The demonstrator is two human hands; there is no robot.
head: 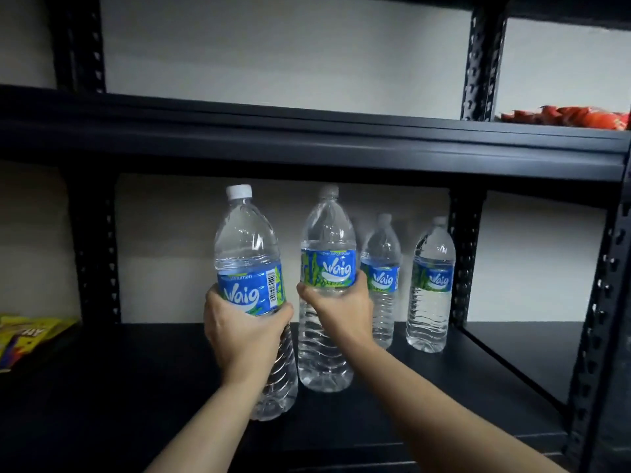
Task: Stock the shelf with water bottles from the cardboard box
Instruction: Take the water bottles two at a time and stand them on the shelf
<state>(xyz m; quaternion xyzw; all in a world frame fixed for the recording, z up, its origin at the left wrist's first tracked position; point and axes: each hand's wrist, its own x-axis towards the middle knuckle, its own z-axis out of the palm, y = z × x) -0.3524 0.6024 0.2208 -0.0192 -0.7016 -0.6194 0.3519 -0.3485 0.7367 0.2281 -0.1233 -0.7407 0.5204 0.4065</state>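
Each hand grips a water bottle — left hand [244,327], right hand [341,307] — at the black shelf [136,370].

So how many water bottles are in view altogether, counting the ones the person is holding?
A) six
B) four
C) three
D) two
B: the left hand grips the near bottle, the right hand grips a second bottle, and a third bottle and a fourth bottle stand untouched further right on the shelf.
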